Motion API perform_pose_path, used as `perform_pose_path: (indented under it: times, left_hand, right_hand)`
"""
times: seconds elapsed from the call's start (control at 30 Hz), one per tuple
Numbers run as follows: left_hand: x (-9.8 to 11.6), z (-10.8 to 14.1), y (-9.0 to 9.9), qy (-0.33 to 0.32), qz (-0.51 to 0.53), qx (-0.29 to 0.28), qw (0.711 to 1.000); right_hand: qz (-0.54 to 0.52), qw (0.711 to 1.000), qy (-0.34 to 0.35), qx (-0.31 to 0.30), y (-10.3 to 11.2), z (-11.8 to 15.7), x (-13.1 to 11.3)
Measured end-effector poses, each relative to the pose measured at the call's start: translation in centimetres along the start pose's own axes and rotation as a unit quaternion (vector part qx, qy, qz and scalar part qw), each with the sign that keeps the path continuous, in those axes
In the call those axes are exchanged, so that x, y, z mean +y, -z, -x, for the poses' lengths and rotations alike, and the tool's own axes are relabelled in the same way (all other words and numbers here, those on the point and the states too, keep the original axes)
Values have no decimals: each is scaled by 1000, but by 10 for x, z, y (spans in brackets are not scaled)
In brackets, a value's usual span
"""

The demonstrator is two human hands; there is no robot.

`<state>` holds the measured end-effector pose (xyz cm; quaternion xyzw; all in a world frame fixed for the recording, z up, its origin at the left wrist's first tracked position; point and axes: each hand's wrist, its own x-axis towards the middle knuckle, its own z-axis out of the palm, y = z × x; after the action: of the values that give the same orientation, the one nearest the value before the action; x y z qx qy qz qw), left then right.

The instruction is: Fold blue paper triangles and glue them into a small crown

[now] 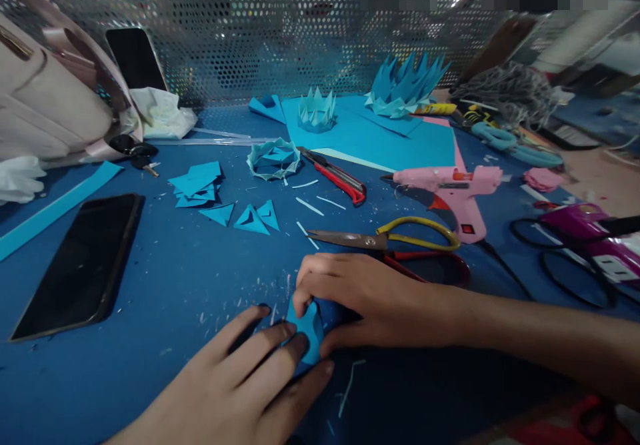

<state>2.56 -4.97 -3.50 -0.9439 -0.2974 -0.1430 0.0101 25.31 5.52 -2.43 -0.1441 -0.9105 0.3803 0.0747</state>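
Note:
A small piece of blue paper point(311, 331) lies on the blue tabletop under both hands. My left hand point(250, 375) presses fingertips on its left side, the thumb along its lower edge. From the right, my right hand point(350, 298) pinches the paper's upper edge with bent fingers, its thumb at the right side. Beyond them lie folded blue paper triangles point(253, 218) and a stack of cut blue paper pieces point(197, 185). Scissors point(370, 239) with yellow and red handles rest just past my right hand. Part of the paper is hidden by fingers.
A pink glue gun point(457, 191) and a red utility knife point(333, 175) lie beyond the scissors. Spiky blue paper rings point(317, 111) stand at the back on a blue sheet point(370, 141). At left are a phone point(80, 265) and a pale bag point(50, 91).

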Motion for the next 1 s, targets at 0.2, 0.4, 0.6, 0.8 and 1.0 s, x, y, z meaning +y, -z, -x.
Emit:
perform_pose_path:
  times: [0.2,0.4,0.6,0.8,1.0]
  left_hand:
    - [0,2,1,5,-7,-24,1000]
    - [2,7,-13,8,17,41,999]
    - [3,8,-16,17,22,50,998]
    - [3,8,-19,15,25,54,998]
    - [1,4,-15,15,22,67,997]
  right_hand:
    - [52,995,1,84,4,8,-6]
    - [203,972,91,80,3,36,-10]
    - [278,958,66,-13,3,50,-8]
    - [270,958,96,-26,2,45,-5]
    - [295,952,64,-44,3,39,-3]
